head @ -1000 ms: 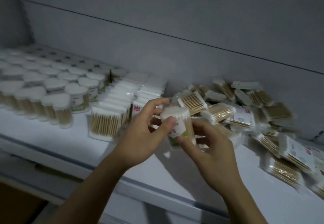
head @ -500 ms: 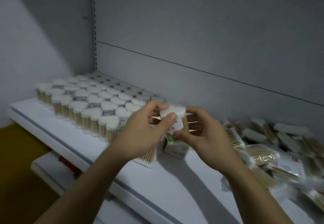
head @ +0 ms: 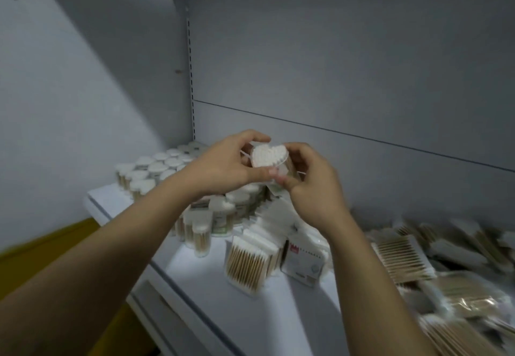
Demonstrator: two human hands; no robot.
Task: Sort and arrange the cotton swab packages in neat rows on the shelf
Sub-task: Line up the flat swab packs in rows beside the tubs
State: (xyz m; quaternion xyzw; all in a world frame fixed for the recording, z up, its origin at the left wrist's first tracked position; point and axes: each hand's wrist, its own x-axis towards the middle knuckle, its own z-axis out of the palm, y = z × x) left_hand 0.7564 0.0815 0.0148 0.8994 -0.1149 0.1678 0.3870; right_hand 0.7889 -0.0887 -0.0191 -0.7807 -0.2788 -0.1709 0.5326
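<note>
Overhead, a grey back panel (head: 334,62) rises behind a white shelf (head: 195,286), which is the reference for every place below.

On the shelf's right end lies a loose pile of flat packages (head: 446,286) of wooden-stemmed cotton swabs, overlapping at odd angles and blurred.

On the shelf's left end, reaching to its back corner, upright heart-topped tubs (head: 156,166) stand in close rows. The nearer ones carry a green and white label too blurred to read.

Near the shelf's middle front, flat swab packs (head: 248,260) stand on edge in a row. Just beside them a labelled pack (head: 302,260) shows a white card with a small red mark in its upper corner. Its lines of print cannot be read.

Above the shelf's middle, two bare hands hold one heart-shaped tub (head: 269,156) in the air, its white swab tips facing the camera. The left hand (head: 223,166) curls its fingers round the tub's left side. The right hand (head: 312,188) curls round the right side. Both thumbs pinch the tub's front, their tips almost touching.
</note>
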